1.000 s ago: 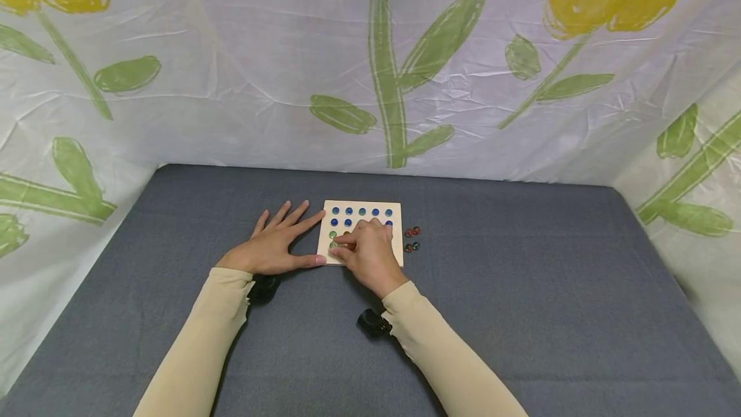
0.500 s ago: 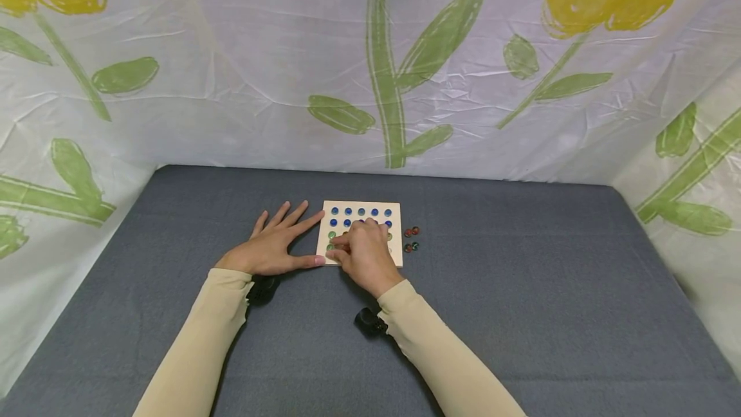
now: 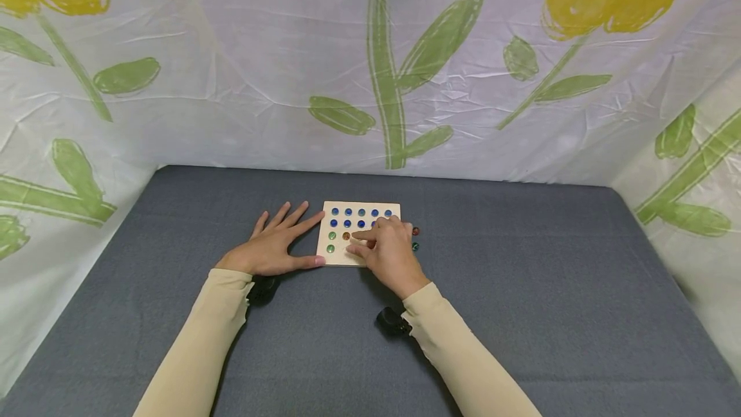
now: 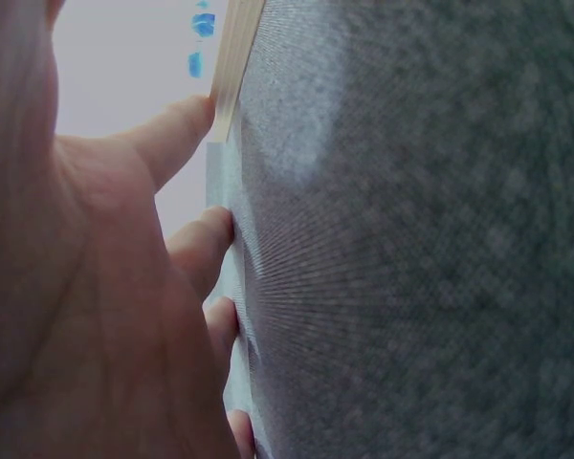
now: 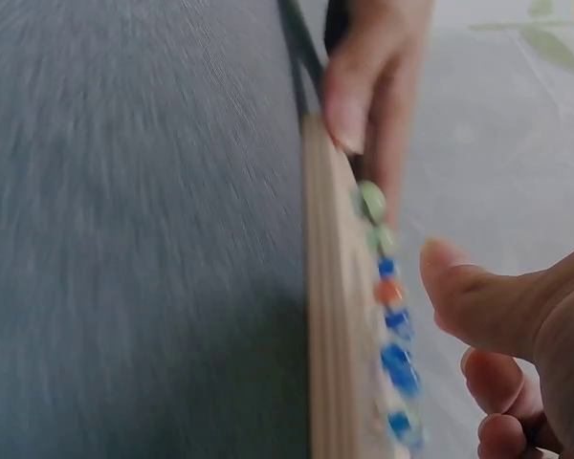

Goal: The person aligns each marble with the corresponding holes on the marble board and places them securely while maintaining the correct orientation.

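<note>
A pale wooden board [image 3: 340, 259] lies on the table, with marbles in rows of holes. Blue marbles [image 3: 348, 212] fill the visible part of its two far rows. At its left side are two green marbles [image 3: 330, 249], with an orange marble [image 3: 346, 236] beside the farther one. My left hand [image 3: 269, 250] spreads its fingers, its index finger and thumb touching the board's left edge. Over the board's right half hovers my right hand [image 3: 395, 255], thumb and fingers apart and nothing between them in the right wrist view. It covers some holes.
Just right of the board lie loose marbles, a reddish one [image 3: 415, 231] and a dark green one [image 3: 415, 246], partly behind my right hand. A grey cloth [image 3: 521, 288] covers the table. White sheets with painted flowers [image 3: 249, 82] hang around it.
My right hand has moved away from the board's near left corner to the right, uncovering the nearer green marble and the orange one. The left hand stays in place.
</note>
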Demonstrator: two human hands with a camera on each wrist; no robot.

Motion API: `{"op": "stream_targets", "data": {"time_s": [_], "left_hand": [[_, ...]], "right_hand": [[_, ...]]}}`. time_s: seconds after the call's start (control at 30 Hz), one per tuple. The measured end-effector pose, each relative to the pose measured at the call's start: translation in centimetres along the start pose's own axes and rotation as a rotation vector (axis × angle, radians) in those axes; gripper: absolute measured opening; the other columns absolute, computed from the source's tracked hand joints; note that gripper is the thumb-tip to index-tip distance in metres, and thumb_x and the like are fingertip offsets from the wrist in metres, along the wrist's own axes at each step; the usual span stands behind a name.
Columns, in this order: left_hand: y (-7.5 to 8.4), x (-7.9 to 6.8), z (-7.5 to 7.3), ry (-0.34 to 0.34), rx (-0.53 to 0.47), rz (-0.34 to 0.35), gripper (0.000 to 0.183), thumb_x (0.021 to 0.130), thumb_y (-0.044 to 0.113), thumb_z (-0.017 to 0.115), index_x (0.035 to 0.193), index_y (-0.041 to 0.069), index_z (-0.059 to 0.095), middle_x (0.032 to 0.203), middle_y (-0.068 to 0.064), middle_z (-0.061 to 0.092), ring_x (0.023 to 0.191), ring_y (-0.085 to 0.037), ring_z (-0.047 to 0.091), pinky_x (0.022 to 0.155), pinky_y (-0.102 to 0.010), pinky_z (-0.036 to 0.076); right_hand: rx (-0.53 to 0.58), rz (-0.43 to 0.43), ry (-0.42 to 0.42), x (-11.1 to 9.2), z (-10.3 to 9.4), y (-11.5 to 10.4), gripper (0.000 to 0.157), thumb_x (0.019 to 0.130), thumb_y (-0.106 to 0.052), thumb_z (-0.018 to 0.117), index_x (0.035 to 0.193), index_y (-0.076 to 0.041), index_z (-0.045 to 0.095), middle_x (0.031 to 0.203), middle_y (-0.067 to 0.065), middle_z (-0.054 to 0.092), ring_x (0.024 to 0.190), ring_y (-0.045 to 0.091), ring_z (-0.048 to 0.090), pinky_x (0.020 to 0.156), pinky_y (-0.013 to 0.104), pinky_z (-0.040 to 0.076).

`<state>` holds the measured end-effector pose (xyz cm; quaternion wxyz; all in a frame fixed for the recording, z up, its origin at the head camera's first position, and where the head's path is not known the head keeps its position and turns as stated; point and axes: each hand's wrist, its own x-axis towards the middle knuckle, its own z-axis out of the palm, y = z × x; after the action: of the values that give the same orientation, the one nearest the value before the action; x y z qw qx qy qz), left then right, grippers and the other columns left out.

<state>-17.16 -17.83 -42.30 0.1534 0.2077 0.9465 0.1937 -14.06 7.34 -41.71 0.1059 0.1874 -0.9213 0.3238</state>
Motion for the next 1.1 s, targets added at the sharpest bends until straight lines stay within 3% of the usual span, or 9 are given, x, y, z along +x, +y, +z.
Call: {"op": "stream_targets", "data": {"time_s": [0.23,0.4,0.67,0.83,1.1], "left_hand": [[-0.1,0.0,0.1,0.003,-0.009,0.011,0.097,0.087,0.069,0.066,0.163,0.023,0.026,0.169,-0.016,0.011,0.154,-0.044,0.0,0.116,-0.07,-0.005],[-0.1,0.1,0.2,0.008,-0.015,0.011,0.098,0.086,0.069,0.066,0.163,0.024,0.026,0.169,-0.015,0.011,0.154,-0.044,-0.001,0.116,-0.069,-0.005],[0.0,0.0,0.1,0.0,-0.011,0.0,0.1,0.086,0.071,0.065,0.164,0.024,0.025,0.169,-0.015,0.01,0.154,-0.043,-0.002,0.116,-0.068,-0.006],[0.0,0.0,0.0,-0.002,-0.012,0.0,0.099,0.086,0.071,0.066,0.164,0.024,0.024,0.169,-0.015,0.01,0.154,-0.043,-0.002,0.117,-0.068,-0.006],[-0.2,0.0,0.1,-0.008,-0.002,-0.001,0.099,0.086,0.071,0.065,0.164,0.025,0.023,0.17,-0.014,0.009,0.154,-0.042,-0.003,0.117,-0.067,-0.007]], "right_hand": [[0.021,0.013,0.086,-0.8,-2.3,2.9,0.024,0.079,-0.019,0.089,0.098,-0.005,0.083,0.067,-0.001,0.055,0.069,0.019,0.043,0.073,0.043,0.028],[0.047,0.08,0.088,-1.3,-3.8,5.1,0.022,0.081,-0.016,0.087,0.099,-0.003,0.082,0.069,0.0,0.056,0.071,0.021,0.043,0.076,0.046,0.025],[0.069,0.174,0.111,-1.5,-5.5,8.0,0.021,0.083,-0.015,0.085,0.1,-0.004,0.082,0.074,0.007,0.061,0.075,0.027,0.052,0.09,0.056,0.033],[0.054,0.199,0.107,-1.5,-5.7,9.0,0.019,0.083,-0.013,0.085,0.1,-0.005,0.083,0.076,0.009,0.062,0.07,0.024,0.056,0.077,0.048,0.042],[0.07,0.252,0.056,-1.6,-5.4,9.2,0.019,0.085,-0.014,0.085,0.102,-0.008,0.083,0.08,0.008,0.064,0.07,0.02,0.054,0.066,0.037,0.04]]}}
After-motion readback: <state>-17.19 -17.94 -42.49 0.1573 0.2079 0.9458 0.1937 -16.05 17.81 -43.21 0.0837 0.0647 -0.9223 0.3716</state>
